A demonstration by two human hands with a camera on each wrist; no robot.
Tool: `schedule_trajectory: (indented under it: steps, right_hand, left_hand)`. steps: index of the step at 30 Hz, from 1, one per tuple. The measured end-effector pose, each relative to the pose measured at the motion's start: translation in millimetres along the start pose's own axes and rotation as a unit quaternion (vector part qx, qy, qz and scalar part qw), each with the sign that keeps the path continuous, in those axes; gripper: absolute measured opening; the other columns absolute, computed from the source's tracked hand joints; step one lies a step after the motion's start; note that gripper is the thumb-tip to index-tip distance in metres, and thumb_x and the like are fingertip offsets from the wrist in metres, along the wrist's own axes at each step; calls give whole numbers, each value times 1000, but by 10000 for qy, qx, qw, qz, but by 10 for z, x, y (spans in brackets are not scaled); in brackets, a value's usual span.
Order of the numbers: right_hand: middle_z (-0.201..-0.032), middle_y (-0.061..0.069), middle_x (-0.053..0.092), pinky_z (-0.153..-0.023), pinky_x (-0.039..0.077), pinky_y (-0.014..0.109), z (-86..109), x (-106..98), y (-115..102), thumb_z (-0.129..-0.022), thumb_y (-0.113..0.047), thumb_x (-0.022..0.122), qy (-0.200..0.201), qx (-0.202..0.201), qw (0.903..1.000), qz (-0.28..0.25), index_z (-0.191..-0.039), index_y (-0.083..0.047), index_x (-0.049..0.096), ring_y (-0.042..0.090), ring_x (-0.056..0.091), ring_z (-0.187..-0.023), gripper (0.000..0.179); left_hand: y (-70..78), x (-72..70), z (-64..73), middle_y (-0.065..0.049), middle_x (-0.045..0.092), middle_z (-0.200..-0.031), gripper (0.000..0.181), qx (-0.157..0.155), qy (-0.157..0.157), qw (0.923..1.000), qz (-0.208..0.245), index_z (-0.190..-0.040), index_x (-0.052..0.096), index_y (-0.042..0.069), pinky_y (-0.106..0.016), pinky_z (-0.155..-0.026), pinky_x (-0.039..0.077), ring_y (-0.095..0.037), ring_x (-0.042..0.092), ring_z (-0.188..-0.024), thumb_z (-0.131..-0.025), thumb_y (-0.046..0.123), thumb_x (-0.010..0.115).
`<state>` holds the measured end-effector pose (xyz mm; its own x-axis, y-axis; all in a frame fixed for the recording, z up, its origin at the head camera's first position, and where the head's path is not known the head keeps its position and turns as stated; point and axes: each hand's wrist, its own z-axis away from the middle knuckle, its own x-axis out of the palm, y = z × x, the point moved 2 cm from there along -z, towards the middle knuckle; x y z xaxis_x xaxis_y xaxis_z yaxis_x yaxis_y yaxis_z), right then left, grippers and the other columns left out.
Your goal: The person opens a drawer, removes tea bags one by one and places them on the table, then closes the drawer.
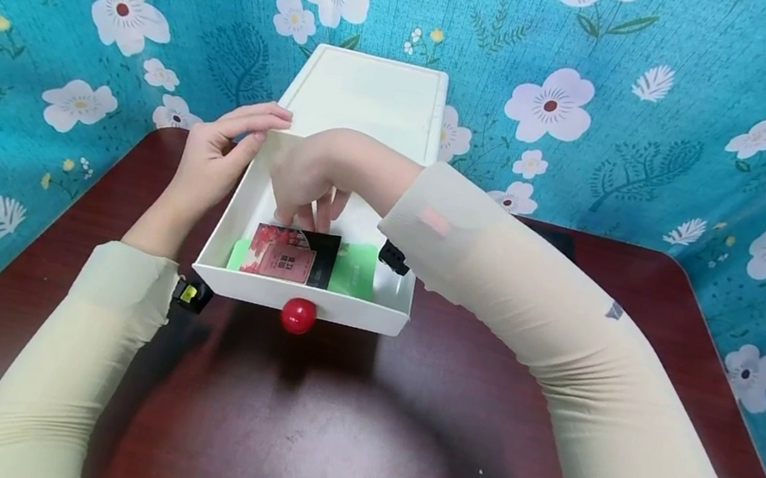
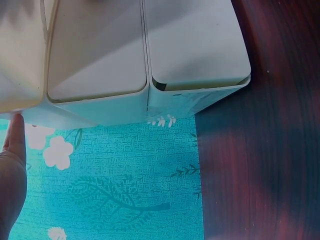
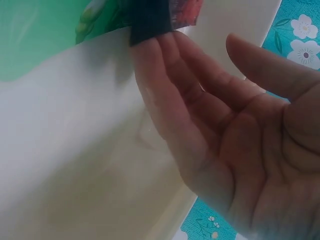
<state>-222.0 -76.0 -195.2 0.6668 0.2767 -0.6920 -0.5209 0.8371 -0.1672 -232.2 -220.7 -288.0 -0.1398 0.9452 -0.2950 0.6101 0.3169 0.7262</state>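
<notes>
A white drawer (image 1: 370, 317) with a red round knob (image 1: 298, 315) is pulled out of a white drawer unit (image 1: 369, 97). In it, near the front panel, a red and black packet (image 1: 289, 255) lies over a green packet (image 1: 357, 270). My right hand (image 1: 318, 173) reaches into the drawer from above. In the right wrist view its fairly straight fingers (image 3: 160, 95) meet the dark edge of the red and black packet, thumb held apart. My left hand (image 1: 219, 148) rests against the unit's left side, fingers on its top front corner and thumb by the drawer's edge.
The unit stands on a dark reddish-brown table (image 1: 317, 448), close to a blue flowered cloth (image 1: 223, 9) behind it. Below the pulled-out drawer, the left wrist view shows further drawer fronts (image 2: 100, 50). Small black devices (image 1: 193, 294) sit at both wrists.
</notes>
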Motion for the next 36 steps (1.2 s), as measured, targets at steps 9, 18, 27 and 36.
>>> schedule_trajectory:
  steps: [9,18,27,36]
  right_hand:
    - [-90,-1,57,-68,56,23,33,1,-12,-99,-24,57,52,-297,9988,-378,-96,-16,65,13,56,-75,11]
    - [-75,-3,51,-73,56,30,112,41,-103,-96,-15,60,-61,-790,9962,-371,-77,-18,60,14,52,-70,19]
    - [-62,-4,38,-63,51,25,140,87,-100,-93,-11,61,198,-759,9961,-396,-67,-17,54,11,34,-57,28]
    - [-81,-2,43,-62,46,23,271,-31,70,-97,-15,61,676,-742,9902,-969,-78,-14,55,11,41,-69,19]
  left_hand:
    - [10,-2,-33,12,68,-125,26,28,2,10000,-2,-120,71,3,-22,-104,49,-13,56,-130,-100,6,54]
    - [21,-8,-56,5,69,-126,26,76,11,10000,48,-119,71,2,-23,-106,47,-12,54,-132,-100,6,55]
    - [12,-5,-22,4,69,-127,26,13,-17,10000,25,-120,71,2,-22,-104,48,-12,55,-131,-100,7,55]
    - [-1,-3,11,14,66,-126,27,-177,-8,9998,109,-121,69,-1,-16,-96,52,-12,56,-128,-101,7,54]
